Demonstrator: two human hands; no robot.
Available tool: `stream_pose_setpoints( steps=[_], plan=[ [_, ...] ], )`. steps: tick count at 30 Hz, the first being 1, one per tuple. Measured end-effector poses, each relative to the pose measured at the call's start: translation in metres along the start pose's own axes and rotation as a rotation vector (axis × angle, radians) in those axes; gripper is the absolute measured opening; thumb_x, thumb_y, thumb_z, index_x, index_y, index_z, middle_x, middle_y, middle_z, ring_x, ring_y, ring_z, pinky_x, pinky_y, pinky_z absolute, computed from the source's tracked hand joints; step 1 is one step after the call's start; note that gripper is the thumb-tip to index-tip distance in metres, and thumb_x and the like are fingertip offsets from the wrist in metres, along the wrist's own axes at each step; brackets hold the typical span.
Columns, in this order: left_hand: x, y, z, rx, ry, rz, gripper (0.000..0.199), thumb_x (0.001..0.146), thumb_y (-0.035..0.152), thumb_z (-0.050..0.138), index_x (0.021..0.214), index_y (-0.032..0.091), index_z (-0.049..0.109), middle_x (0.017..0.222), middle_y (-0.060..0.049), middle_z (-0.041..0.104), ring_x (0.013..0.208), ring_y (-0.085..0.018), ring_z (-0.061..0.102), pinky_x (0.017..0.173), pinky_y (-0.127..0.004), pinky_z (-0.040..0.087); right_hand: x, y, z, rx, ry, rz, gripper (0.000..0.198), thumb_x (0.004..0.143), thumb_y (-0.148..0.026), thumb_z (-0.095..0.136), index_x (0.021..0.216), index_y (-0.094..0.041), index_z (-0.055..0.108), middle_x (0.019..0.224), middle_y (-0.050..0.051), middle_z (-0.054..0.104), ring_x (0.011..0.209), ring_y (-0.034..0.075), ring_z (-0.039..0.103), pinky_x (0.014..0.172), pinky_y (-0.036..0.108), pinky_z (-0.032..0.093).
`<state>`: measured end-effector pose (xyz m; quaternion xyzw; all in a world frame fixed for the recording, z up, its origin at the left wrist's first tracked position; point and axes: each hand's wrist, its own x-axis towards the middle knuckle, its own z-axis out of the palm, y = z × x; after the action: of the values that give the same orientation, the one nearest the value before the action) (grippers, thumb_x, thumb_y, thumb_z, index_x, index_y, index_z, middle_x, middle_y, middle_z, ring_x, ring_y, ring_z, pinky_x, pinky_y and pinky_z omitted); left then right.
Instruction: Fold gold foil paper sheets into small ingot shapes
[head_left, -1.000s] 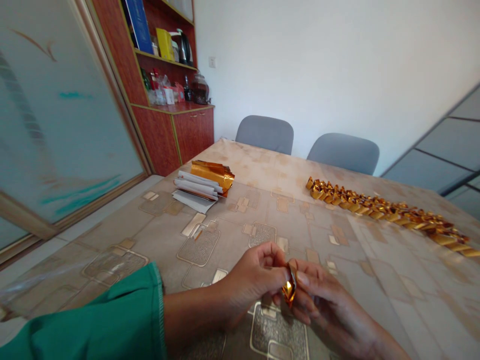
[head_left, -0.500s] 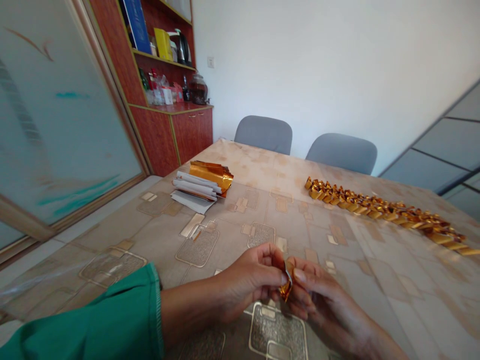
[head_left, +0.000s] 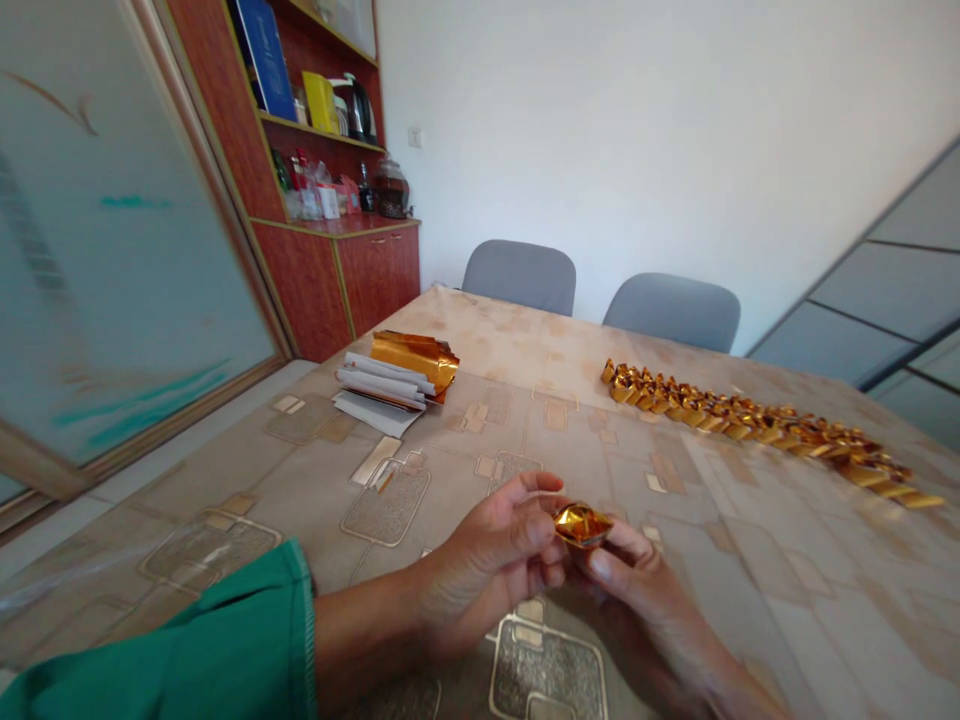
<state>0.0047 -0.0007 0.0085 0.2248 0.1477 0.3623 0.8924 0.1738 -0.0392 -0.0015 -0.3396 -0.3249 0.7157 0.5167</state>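
A small folded gold foil paper ingot (head_left: 582,524) with pointed ends is held between my two hands above the near part of the table. My left hand (head_left: 499,560) pinches its left tip between thumb and fingers. At its right end, my right hand (head_left: 645,590) grips it, with the thumb in front and the fingers behind. Off to the right lie long rows of similar folded gold foil ingots (head_left: 739,415), nested against one another. At the left is a pile of gold foil paper sheets (head_left: 412,350), with folded white-backed sheets (head_left: 382,385) in front of it.
The table (head_left: 465,480) has a patterned cover under clear plastic. Two grey chairs (head_left: 520,275) (head_left: 675,308) stand at its far side. A red-brown cabinet (head_left: 300,280) with bottles, a kettle and a glass jar is at the back left, beside a frosted sliding door (head_left: 135,250).
The foil piece has turned and spread from a narrow, flattened fold into a rounded boat shape with its shiny hollow facing up. My left fingers have loosened around it.
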Motion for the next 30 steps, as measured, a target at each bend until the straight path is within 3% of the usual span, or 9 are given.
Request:
stream_pose_setpoints(
  steps=[3, 6, 9, 11, 15, 18, 25, 27, 30],
  plan=[
    [0.001, 0.002, -0.002, 0.033, -0.01, 0.002, 0.057, 0.07, 0.038, 0.087, 0.112, 0.019, 0.054, 0.092, -0.003, 0.061, 0.067, -0.007, 0.053, 0.068, -0.023, 0.04, -0.002, -0.003, -0.001, 0.016, -0.072, 0.04, 0.033, 0.068, -0.036, 0.088, 0.094, -0.019, 0.076, 0.089, 0.005, 0.074, 0.084, 0.019, 0.063, 0.078, 0.031, 0.046],
    [0.002, 0.009, -0.002, 0.147, -0.052, -0.012, 0.052, 0.069, 0.037, 0.087, 0.107, 0.016, 0.058, 0.087, -0.002, 0.06, 0.066, -0.008, 0.05, 0.063, -0.021, 0.037, -0.002, -0.003, -0.007, 0.174, -0.099, 0.119, 0.034, 0.077, -0.05, 0.078, 0.088, -0.017, 0.075, 0.075, 0.003, 0.067, 0.072, 0.015, 0.058, 0.068, 0.028, 0.043],
    [0.003, 0.013, -0.001, 0.242, -0.069, -0.031, 0.049, 0.067, 0.038, 0.088, 0.099, 0.013, 0.062, 0.081, -0.001, 0.058, 0.064, -0.008, 0.048, 0.062, -0.021, 0.036, 0.0, -0.002, -0.01, 0.234, -0.08, 0.147, 0.029, 0.082, -0.046, 0.075, 0.082, -0.017, 0.074, 0.067, 0.0, 0.061, 0.062, 0.011, 0.052, 0.062, 0.025, 0.04],
    [0.002, 0.012, 0.0, 0.211, -0.057, -0.017, 0.052, 0.067, 0.042, 0.088, 0.102, 0.015, 0.061, 0.082, -0.001, 0.058, 0.065, -0.008, 0.049, 0.062, -0.022, 0.037, 0.001, -0.002, -0.008, 0.178, -0.059, 0.146, 0.025, 0.078, -0.037, 0.082, 0.089, -0.016, 0.075, 0.074, 0.002, 0.066, 0.066, 0.011, 0.055, 0.062, 0.023, 0.04],
    [-0.001, 0.007, 0.001, 0.067, -0.031, -0.058, 0.058, 0.067, 0.035, 0.089, 0.113, 0.019, 0.058, 0.091, -0.001, 0.058, 0.068, -0.008, 0.052, 0.064, -0.022, 0.039, 0.001, -0.004, -0.003, 0.092, -0.052, 0.152, 0.038, 0.068, -0.035, 0.089, 0.097, -0.016, 0.075, 0.091, 0.008, 0.074, 0.079, 0.016, 0.063, 0.067, 0.024, 0.042],
    [-0.002, 0.006, -0.001, 0.025, -0.012, -0.103, 0.056, 0.067, 0.025, 0.088, 0.114, 0.02, 0.058, 0.093, -0.002, 0.059, 0.068, -0.007, 0.052, 0.064, -0.02, 0.039, 0.001, -0.003, -0.002, 0.087, -0.043, 0.147, 0.032, 0.067, -0.033, 0.09, 0.091, -0.017, 0.075, 0.087, 0.006, 0.076, 0.075, 0.014, 0.064, 0.064, 0.023, 0.041],
    [0.001, 0.006, -0.004, 0.046, -0.03, -0.14, 0.046, 0.069, 0.029, 0.088, 0.106, 0.019, 0.062, 0.085, -0.001, 0.06, 0.06, -0.006, 0.049, 0.059, -0.018, 0.038, 0.001, -0.004, -0.001, 0.045, -0.064, 0.135, 0.032, 0.064, -0.032, 0.091, 0.087, -0.018, 0.074, 0.084, 0.005, 0.074, 0.074, 0.014, 0.065, 0.062, 0.022, 0.039],
    [0.001, 0.006, -0.004, 0.041, -0.034, -0.147, 0.043, 0.069, 0.029, 0.088, 0.103, 0.019, 0.063, 0.083, -0.001, 0.061, 0.061, -0.006, 0.051, 0.059, -0.018, 0.038, 0.0, -0.006, 0.0, 0.069, -0.093, 0.13, 0.032, 0.067, -0.035, 0.089, 0.09, -0.018, 0.074, 0.079, 0.002, 0.07, 0.069, 0.011, 0.059, 0.06, 0.021, 0.039],
    [0.001, 0.007, -0.004, 0.007, -0.04, -0.157, 0.039, 0.07, 0.025, 0.087, 0.101, 0.019, 0.065, 0.085, -0.001, 0.062, 0.061, -0.005, 0.05, 0.058, -0.016, 0.037, -0.002, -0.008, 0.0, 0.12, -0.116, 0.09, 0.028, 0.079, -0.042, 0.079, 0.088, -0.016, 0.074, 0.065, -0.003, 0.054, 0.054, 0.006, 0.038, 0.053, 0.019, 0.034]
  ],
)
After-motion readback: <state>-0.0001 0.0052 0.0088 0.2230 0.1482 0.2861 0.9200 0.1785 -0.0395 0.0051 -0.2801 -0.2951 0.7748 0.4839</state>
